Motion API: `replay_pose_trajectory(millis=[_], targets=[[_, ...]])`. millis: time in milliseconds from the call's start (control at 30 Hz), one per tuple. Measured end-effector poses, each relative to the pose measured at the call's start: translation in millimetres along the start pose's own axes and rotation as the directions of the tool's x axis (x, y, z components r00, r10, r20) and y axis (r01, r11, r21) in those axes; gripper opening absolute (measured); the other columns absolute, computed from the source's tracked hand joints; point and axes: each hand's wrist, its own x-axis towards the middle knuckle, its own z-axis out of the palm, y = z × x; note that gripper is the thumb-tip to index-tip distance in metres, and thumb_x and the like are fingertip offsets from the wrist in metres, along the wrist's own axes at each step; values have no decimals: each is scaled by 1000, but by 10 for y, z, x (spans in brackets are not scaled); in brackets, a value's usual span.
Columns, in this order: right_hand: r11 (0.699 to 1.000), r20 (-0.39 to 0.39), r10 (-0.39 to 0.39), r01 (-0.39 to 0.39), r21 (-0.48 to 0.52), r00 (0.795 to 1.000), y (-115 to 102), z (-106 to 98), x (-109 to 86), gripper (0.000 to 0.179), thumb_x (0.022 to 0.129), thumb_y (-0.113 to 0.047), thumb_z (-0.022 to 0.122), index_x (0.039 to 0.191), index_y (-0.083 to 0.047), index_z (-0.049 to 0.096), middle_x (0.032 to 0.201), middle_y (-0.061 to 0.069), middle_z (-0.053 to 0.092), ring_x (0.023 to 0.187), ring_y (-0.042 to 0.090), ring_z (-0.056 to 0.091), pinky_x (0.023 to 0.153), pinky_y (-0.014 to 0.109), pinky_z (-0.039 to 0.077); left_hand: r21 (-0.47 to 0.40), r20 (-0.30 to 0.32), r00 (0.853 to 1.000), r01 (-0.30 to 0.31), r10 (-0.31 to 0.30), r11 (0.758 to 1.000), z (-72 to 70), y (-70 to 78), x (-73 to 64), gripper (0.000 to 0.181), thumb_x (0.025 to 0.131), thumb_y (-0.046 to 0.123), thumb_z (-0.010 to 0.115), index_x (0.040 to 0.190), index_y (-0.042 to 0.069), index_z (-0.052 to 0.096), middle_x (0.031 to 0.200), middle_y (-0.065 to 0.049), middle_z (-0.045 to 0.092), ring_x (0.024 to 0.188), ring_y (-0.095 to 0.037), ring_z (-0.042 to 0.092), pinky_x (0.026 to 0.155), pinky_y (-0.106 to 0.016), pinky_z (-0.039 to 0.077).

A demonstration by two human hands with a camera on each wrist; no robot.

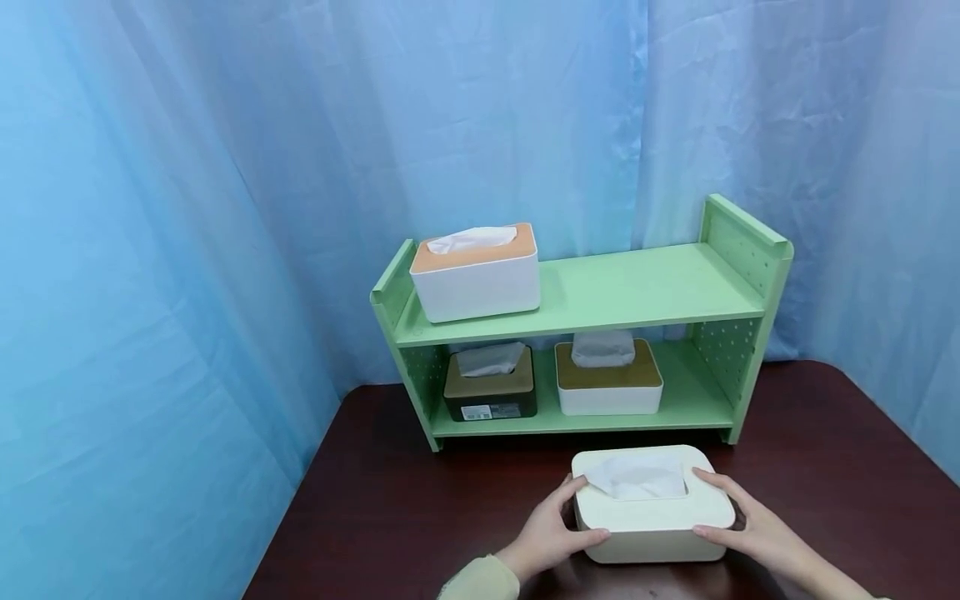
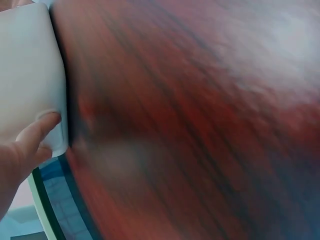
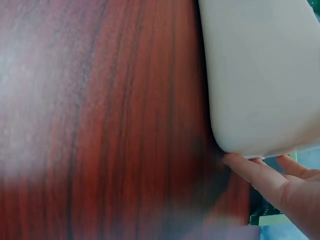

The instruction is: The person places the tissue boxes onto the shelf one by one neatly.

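A cream tissue box with rounded corners and a white tissue showing from its top slot is at the front of the table. My left hand grips its left end, thumb on the front side and fingertips at the left edge. At the right end my right hand holds it the same way, thumb at the front corner and a finger on the top edge. Both wrist views show the box's smooth side close above the wood; whether it touches the table cannot be told.
Behind stands a green two-tier shelf. On top is a white tissue box with an orange lid; below are a dark tissue box and a white one with a brown lid. Blue curtains surround the dark red table.
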Motion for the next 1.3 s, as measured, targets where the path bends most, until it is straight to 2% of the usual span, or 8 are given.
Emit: replay_pose_trajectory(millis=[67, 133, 300, 367, 567, 733, 1000, 1300], targets=[[1000, 1, -10, 10, 26, 1000, 10, 29, -3, 74, 88, -29, 66, 148, -10, 27, 152, 29, 15, 120, -22, 23, 75, 18, 45, -33, -2, 1000, -7, 7, 999, -9, -33, -21, 69, 78, 19, 79, 139, 14, 47, 151, -20, 31, 140, -33, 29, 107, -33, 37], [999, 1, -22, 22, 40, 1000, 15, 60, -11, 74, 88, -28, 67, 148, -9, 28, 151, 31, 16, 112, -28, 20, 74, 17, 46, -66, -3, 1000, -12, 12, 998, -14, -62, -43, 69, 78, 17, 79, 139, 11, 47, 150, -20, 32, 139, -33, 30, 106, -34, 38], [996, 38, 24, -27, 84, 999, -27, 119, -10, 77, 88, -28, 67, 149, -8, 23, 152, 31, 10, 136, 34, 23, 76, 17, 45, -113, -2, 1000, -15, 15, 994, -40, -103, -74, 69, 77, 15, 78, 138, 7, 46, 148, -16, 38, 137, -28, 35, 106, -35, 38], [994, 44, 45, -49, 99, 998, -58, 137, 2, 79, 87, -29, 67, 150, -9, 22, 153, 30, 9, 136, 43, 17, 77, 17, 45, -109, -5, 1000, -21, 21, 994, -65, -105, -74, 69, 77, 15, 78, 138, 7, 46, 147, -15, 41, 135, -26, 38, 106, -33, 38], [996, 19, 5, -6, 94, 1000, -121, 170, 45, 78, 87, -28, 68, 149, -9, 25, 153, 29, 12, 136, 31, 23, 77, 17, 46, -85, -11, 999, -48, 47, 995, -154, -108, -59, 70, 78, 13, 77, 139, 6, 44, 146, -15, 41, 134, -27, 39, 107, -32, 37], [995, 22, 3, -6, 102, 1000, -132, 181, 73, 78, 87, -26, 68, 149, -8, 25, 153, 31, 11, 134, 38, 28, 77, 19, 47, -96, -3, 1000, -21, 21, 995, -191, -121, -56, 71, 78, 14, 77, 140, 6, 43, 148, -15, 38, 136, -28, 37, 108, -34, 35], [981, -33, -31, 37, 190, 999, -149, 235, 95, 78, 82, -21, 74, 146, -3, 32, 151, 31, 17, 104, -24, 32, 76, 19, 48, -133, -19, 997, -79, 77, 988, -222, -155, -78, 69, 78, 11, 77, 138, 3, 44, 145, -18, 41, 133, -32, 41, 106, -41, 37], [973, -167, -174, 196, 122, 970, -357, 125, 72, 76, 77, -11, 78, 141, 3, 38, 143, 33, 31, 105, -23, 35, 73, 16, 47, -138, -15, 1000, -22, 21, 990, -352, 144, -80, 71, 77, 12, 78, 140, 5, 44, 151, -21, 29, 133, -33, 39, 86, -31, 53]])
